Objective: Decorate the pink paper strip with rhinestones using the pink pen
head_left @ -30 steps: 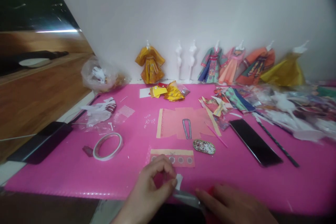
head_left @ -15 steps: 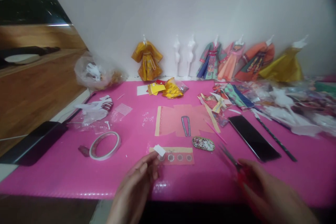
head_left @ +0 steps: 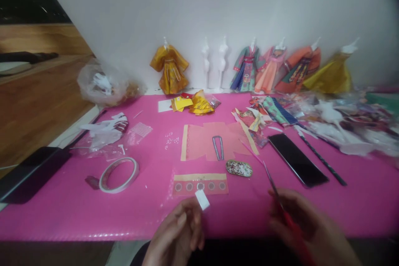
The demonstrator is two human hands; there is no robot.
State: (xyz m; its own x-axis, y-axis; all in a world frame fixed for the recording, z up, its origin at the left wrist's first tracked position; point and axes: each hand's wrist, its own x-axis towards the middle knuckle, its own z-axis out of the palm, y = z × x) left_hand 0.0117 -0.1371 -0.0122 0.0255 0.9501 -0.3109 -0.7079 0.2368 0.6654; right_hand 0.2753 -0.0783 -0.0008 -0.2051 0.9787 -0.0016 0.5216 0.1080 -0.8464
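Note:
Between the fingertips of my left hand (head_left: pixel 181 228) is a small white piece of tape or paper (head_left: pixel 202 200), just in front of a pink fabric strip (head_left: pixel 205 188) with a cream edge and several round motifs. My right hand (head_left: pixel 307 226) grips red-handled scissors (head_left: pixel 278 199), blades pointing up and forward. Behind the strip lies a larger peach fabric piece (head_left: pixel 199 141) with notched sides. On it rests a grey beaded, narrow U-shaped trim (head_left: pixel 218 148). An oval sequinned piece (head_left: pixel 239 168) sits by its front edge, and a thin pink stick (head_left: pixel 251 151) crosses its right side.
A tape roll (head_left: pixel 119 175) and a dark device (head_left: pixel 34 172) lie to the left. A black phone (head_left: pixel 298 160) is at the right, beside fabric scraps and plastic bags (head_left: pixel 346 131). Dressed miniature mannequins (head_left: pixel 170 68) and two bare ones (head_left: pixel 222 64) stand along the wall.
My left hand has moved right and nearer with the white piece, uncovering the strip's left end. The scissors have turned more upright in my right hand and their blades look closer together.

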